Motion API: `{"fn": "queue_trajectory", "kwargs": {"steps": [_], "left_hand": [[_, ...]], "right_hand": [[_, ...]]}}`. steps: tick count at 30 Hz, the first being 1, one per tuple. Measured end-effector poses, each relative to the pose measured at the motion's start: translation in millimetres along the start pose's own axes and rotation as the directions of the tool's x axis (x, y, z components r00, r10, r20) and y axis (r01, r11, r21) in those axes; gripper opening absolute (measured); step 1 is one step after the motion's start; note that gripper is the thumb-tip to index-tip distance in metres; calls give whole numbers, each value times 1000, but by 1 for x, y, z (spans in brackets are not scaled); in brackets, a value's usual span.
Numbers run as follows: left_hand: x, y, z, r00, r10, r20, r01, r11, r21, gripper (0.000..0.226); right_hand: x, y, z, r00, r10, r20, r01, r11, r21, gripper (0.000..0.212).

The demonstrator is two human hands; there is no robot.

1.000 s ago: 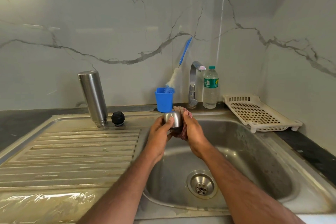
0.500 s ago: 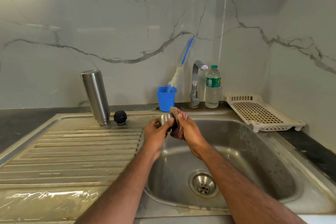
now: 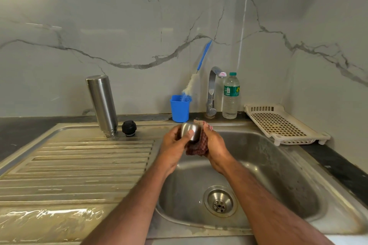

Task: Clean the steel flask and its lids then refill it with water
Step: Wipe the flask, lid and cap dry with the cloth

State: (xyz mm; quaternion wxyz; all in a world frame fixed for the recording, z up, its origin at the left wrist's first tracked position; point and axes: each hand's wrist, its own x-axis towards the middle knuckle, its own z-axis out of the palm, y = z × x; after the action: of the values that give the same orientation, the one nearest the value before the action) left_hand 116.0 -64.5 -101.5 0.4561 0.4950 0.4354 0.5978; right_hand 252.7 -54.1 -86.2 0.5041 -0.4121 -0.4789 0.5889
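Observation:
Over the back of the sink basin (image 3: pixel 278 175), my left hand (image 3: pixel 173 149) grips a small steel cup-shaped lid (image 3: pixel 190 130). My right hand (image 3: pixel 216 145) holds a red checked cloth (image 3: pixel 198 146) pressed against the lid from the right and below. The steel flask (image 3: pixel 102 105) stands upside down on the draining board (image 3: pixel 79 165) at the back left. A black inner lid (image 3: pixel 129 128) sits on the board just right of the flask.
A blue cup (image 3: pixel 179 108) with a bottle brush (image 3: pixel 194 79) stands behind the basin. The tap (image 3: pixel 214 89) and a plastic water bottle (image 3: pixel 231 96) are beside it. A white perforated tray (image 3: pixel 282 125) lies on the right counter. The drain (image 3: pixel 220 201) is in the basin floor.
Both hands stayed over the back of the basin. The steel lid turned in my left hand while the cloth shifted around it.

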Motion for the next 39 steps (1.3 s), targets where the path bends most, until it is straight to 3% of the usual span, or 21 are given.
{"fn": "queue_trajectory", "kwargs": {"steps": [5,8,11,14,16,20,23,26,29,32,36,37,39], "left_hand": [[9,1,-14,991,-70,-111,73,997,26,31],[7,-1,-12,987,-137,-85,147,980,132,64],[5,-3,-8,990,-29,-138,57,977,205,57],[6,-1,-11,980,-32,-195,51,995,91,58],[6,-1,-16,994,-40,-104,47,996,69,59],[2,-8,-20,988,-12,154,-17,983,182,63],[3,-12,-18,974,3,226,-78,943,323,69],[2,-11,-12,984,26,175,-97,905,415,59],[2,-7,-9,994,108,18,-105,901,420,48],[5,-2,-19,986,125,-110,-65,899,433,41],[-2,1,-21,992,72,99,-118,779,616,40],[-2,1,-19,989,77,123,-137,770,623,41],[0,-1,-19,986,93,141,-160,782,603,47]], "right_hand": [[0,1,8,999,0,-39,-3,997,-78,31],[0,5,13,1000,-6,-15,3,990,-143,37],[-1,6,13,1000,-21,20,22,996,-87,37],[1,5,13,1000,-17,19,18,999,-41,38],[0,4,12,1000,11,1,-11,1000,-3,38],[0,0,2,995,92,-42,-89,994,68,39],[-1,0,-6,990,135,-45,-133,990,50,43],[-1,0,-8,988,146,-55,-147,989,-10,46],[1,3,1,995,65,-81,-74,991,-113,37],[1,5,9,993,-120,-8,115,965,-236,31],[0,8,14,954,-248,170,298,859,-417,27],[0,7,14,950,-264,167,312,836,-451,26],[0,3,13,965,-247,92,263,890,-372,29]]}}
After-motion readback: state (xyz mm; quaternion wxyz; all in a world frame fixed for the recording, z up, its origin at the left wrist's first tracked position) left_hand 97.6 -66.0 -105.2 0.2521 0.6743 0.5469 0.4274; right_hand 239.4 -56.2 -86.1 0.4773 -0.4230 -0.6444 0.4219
